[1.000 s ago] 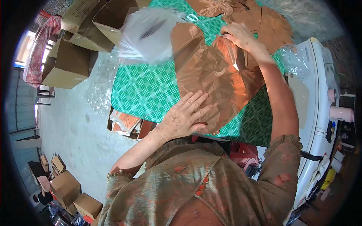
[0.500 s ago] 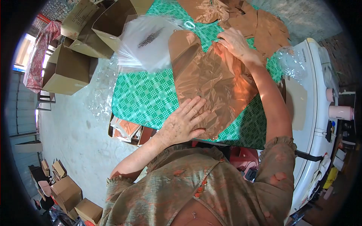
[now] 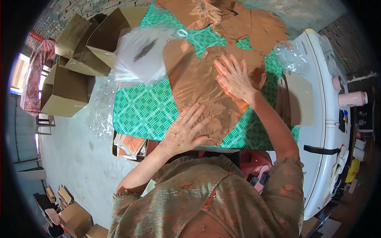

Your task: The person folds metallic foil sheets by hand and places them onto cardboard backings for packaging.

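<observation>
A flat, crinkled brown foil balloon (image 3: 190, 75) with rounded lobes lies over the front of the table. My left hand (image 3: 182, 129) rests palm down on its lower left part, fingers spread. Higher up and to the right, my right hand (image 3: 235, 78) presses flat on the foil, its fingers apart. Neither hand grips anything. More brown foil pieces (image 3: 254, 27) lie at the far edge of the table.
A green checked cloth (image 3: 139, 109) covers the table. A stack of clear plastic bags (image 3: 143, 55) lies at the left, beside a small white ring (image 3: 182, 33). Open cardboard boxes (image 3: 65, 91) stand further left. A white appliance (image 3: 317, 158) is at the right.
My right hand has slid from the balloon's far edge toward me and flattened. The foil's upper right part now lies smoother. My left hand stays on the balloon; the view has shifted slightly.
</observation>
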`<act>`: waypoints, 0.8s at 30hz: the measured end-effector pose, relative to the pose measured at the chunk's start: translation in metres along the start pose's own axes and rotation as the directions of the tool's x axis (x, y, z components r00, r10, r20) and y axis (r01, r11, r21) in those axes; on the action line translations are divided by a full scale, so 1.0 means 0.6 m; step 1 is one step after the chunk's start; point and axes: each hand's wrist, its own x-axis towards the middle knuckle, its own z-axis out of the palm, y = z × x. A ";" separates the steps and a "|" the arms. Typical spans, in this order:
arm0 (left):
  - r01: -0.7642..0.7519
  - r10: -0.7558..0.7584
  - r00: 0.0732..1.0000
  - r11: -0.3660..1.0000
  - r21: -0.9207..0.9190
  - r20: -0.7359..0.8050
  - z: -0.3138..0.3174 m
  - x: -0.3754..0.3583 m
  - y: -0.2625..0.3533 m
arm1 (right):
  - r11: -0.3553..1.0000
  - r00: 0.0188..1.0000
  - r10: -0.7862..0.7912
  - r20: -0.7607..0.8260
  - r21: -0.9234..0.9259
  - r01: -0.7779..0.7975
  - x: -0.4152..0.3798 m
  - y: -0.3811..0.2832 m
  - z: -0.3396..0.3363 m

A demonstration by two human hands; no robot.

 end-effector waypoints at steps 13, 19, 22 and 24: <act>-0.090 0.114 0.945 0.992 0.093 -0.305 -0.014 0.197 -0.022 | 0.996 1.000 -0.018 0.013 0.085 0.017 -0.008 -0.011 -0.029; 0.064 -0.021 0.981 0.974 0.218 -0.195 0.065 0.216 -0.070 | 0.999 0.998 0.019 0.052 0.047 -0.022 0.003 -0.006 -0.006; 0.081 -0.039 0.982 0.972 0.222 -0.186 0.073 0.215 -0.069 | 0.996 0.999 0.028 0.043 0.081 -0.031 -0.002 -0.006 0.002; 0.088 -0.054 0.985 0.974 0.209 -0.161 0.069 0.216 -0.069 | 0.996 0.998 0.038 0.043 0.073 -0.041 0.001 0.001 0.003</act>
